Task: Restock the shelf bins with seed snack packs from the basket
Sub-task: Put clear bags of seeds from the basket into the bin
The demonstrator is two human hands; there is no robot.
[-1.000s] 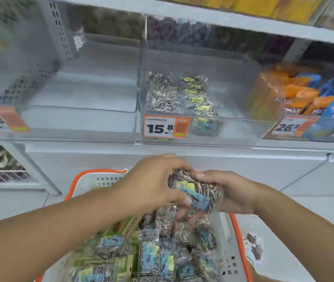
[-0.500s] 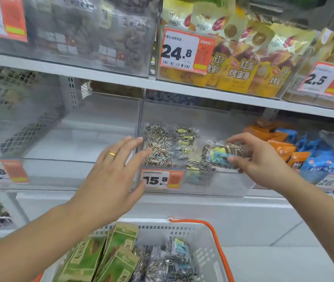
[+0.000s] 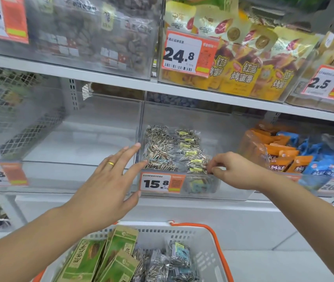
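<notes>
The right hand (image 3: 233,171) pinches a seed pack (image 3: 197,166) at the front of the clear bin (image 3: 233,192). The left hand (image 3: 109,180) is spread wide before the bin's left wall, holding nothing. More packs lie in the basket (image 3: 209,253) below.

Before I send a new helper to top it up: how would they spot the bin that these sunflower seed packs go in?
Find the middle shelf, under the row with the yellow sweet-potato bags. The seed bin is the clear one where the right hand is reaching in. It alone carries the orange 15.8 price tag and holds striped seed packs; its left neighbour looks bare, its right holds orange and blue packets.
</notes>
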